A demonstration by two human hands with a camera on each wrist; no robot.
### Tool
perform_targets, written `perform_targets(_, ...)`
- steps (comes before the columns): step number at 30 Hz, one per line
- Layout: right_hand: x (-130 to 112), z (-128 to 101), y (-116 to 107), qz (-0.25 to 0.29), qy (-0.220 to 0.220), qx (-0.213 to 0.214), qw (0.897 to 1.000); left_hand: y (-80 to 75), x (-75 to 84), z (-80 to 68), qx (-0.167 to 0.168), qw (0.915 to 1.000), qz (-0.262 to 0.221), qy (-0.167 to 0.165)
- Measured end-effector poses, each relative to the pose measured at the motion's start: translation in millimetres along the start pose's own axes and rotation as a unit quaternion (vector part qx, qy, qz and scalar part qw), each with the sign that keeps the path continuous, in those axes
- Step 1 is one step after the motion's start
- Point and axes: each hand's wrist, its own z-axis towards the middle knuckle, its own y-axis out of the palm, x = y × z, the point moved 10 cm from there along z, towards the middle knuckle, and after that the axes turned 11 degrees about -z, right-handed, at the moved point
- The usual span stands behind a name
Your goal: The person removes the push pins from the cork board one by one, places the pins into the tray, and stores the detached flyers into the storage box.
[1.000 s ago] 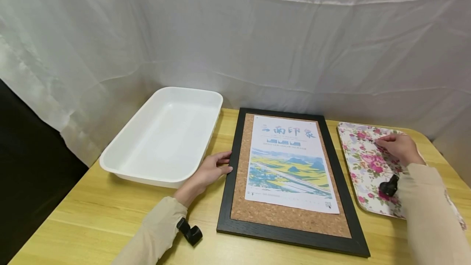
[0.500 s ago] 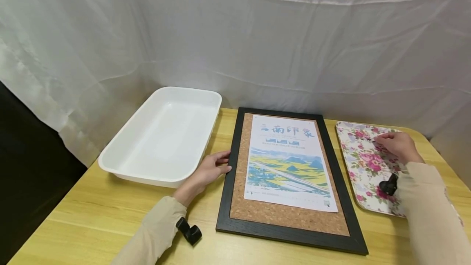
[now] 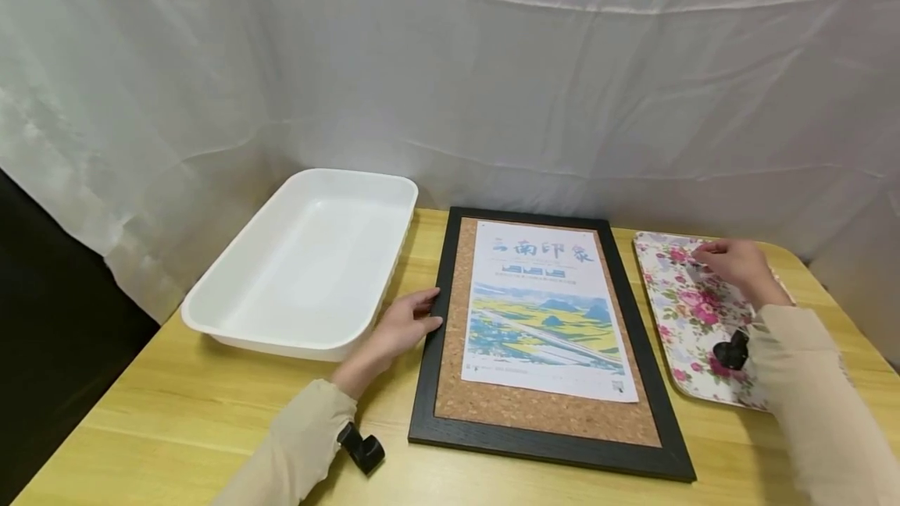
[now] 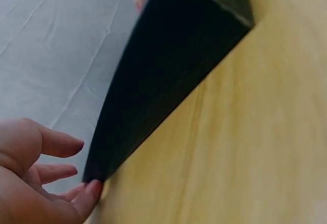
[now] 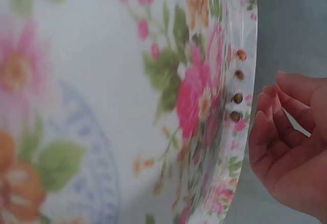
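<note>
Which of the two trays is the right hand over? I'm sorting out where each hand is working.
The floral tray, at the table's right end. The right hand is at its far end, by small brass pins. The plain white tray sits far left.

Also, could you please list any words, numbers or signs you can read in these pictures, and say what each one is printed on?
"南印象": large blue title characters along the top of the poster lying on the cork board; a character before them is too faint to read.
Small lines under the title: too small to read.
Fine print and a small square code along the poster's bottom edge: too small to read.
White plastic bin and floral tray: no text visible.
</note>
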Motion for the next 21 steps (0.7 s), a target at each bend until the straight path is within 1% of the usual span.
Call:
perform_targets(2,4.0,6.6,5.4,0.009,-0.010,-0.001,1.000,3.1,4.8,-2.1,-0.004,0.9998,0.017,0.006)
perform_targets(4,1.5,8.7,9.2,0.015,-0.016,-0.003,1.000,5.9,9.4,-4.8,-0.007,0.9994,0.033,0.010)
perform_targets(6,-11.8,6.1,10.7,0.018,-0.022,-0.012,1.000,8.3,14.2,-7.7,-0.010,0.9989,0.045,0.012)
perform_targets(9,-43.0,-2.1,11.7,0.004,-0.037,-0.029,0.999,10.3,23.7,-11.6,-0.010,0.9981,0.055,0.025)
perform_targets(12,-70.5,-5.9,14.4,-0.014,-0.064,-0.035,0.997,11.6,30.8,-14.5,-0.012,0.9984,0.045,0.032)
perform_targets(13,-77.4,-5.1,17.7,-0.018,-0.079,-0.040,0.996,12.1,32.0,-15.4,-0.014,0.9987,0.038,0.029)
perform_targets(14,-81.3,-3.1,20.4,-0.017,-0.085,-0.037,0.996,12.9,32.6,-16.2,-0.019,0.9991,0.030,0.023)
perform_targets(16,-90.1,0.3,26.1,-0.012,-0.098,-0.039,0.994,15.6,31.1,-18.3,-0.032,0.9994,0.011,0.002)
perform_targets(18,-96.2,5.5,32.9,-0.010,-0.106,-0.045,0.993,19.9,29.4,-21.2,-0.052,0.9985,-0.007,-0.018)
perform_targets(21,-118.7,0.3,35.2,0.002,-0.105,-0.068,0.992,27.8,29.1,-26.9,-0.088,0.9951,-0.024,-0.037)
